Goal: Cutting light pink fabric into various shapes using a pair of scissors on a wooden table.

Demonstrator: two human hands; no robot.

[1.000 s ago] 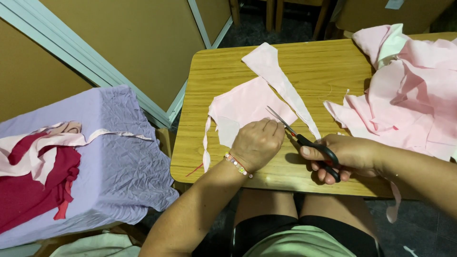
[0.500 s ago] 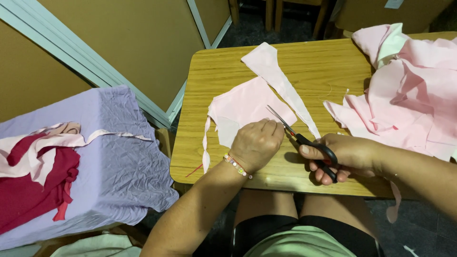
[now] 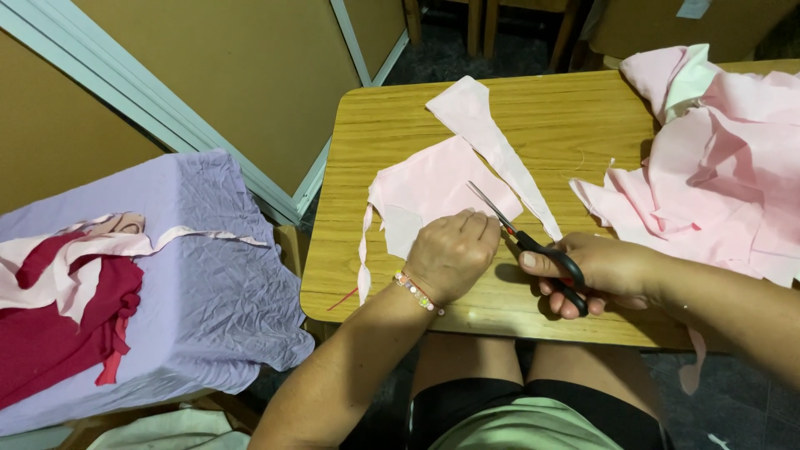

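My left hand (image 3: 450, 254) presses down on the near edge of a pink piece of fabric (image 3: 425, 183) that lies flat on the wooden table (image 3: 575, 125). My right hand (image 3: 596, 271) grips black-handled scissors (image 3: 521, 233), whose blades point up and left across the pink fabric beside my left fingers. A long pale pink strip (image 3: 492, 142) lies diagonally along the fabric's right side. A thin cut strip (image 3: 363, 250) hangs at the fabric's left edge. A beaded bracelet (image 3: 417, 292) sits on my left wrist.
A heap of pink fabric (image 3: 717, 175) covers the table's right side, one strip (image 3: 693, 367) hanging over the front edge. Left of the table stands a surface draped in lilac cloth (image 3: 200, 275), with red and pale pink fabric (image 3: 58, 308) on it. Wood panels stand behind.
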